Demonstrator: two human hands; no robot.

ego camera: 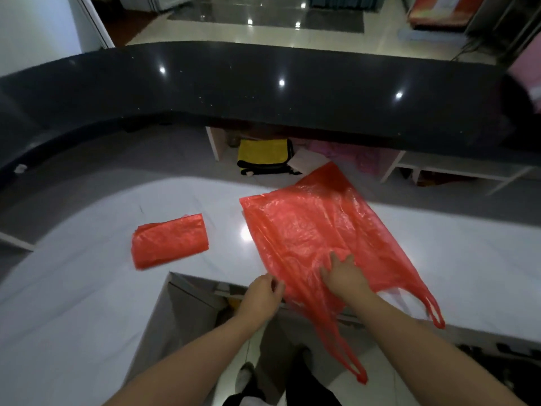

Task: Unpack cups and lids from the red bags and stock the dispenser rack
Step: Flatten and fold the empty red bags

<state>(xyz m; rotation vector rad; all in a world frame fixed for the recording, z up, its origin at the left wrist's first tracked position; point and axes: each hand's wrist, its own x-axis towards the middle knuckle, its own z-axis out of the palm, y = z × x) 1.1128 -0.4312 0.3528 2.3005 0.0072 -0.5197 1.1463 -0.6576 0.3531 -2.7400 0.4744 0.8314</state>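
Nearest you, at six o'clock, your two forearms reached up toward the white counter [87, 288]. Your left hand [262, 295] pinched the near left edge of the flattened red bag [316, 230], fingers curled on the plastic. Your right hand [342, 273], at one o'clock from it, lay on the bag with fingers spread flat, pressing it down. The bag looked empty; its handles [351, 367] hung over the counter edge. Farther out, at ten o'clock, sat a folded red bag [169, 240]. No cups, lids or rack showed. You seemed to be flattening an emptied bag; next probably came folding it over like the first.
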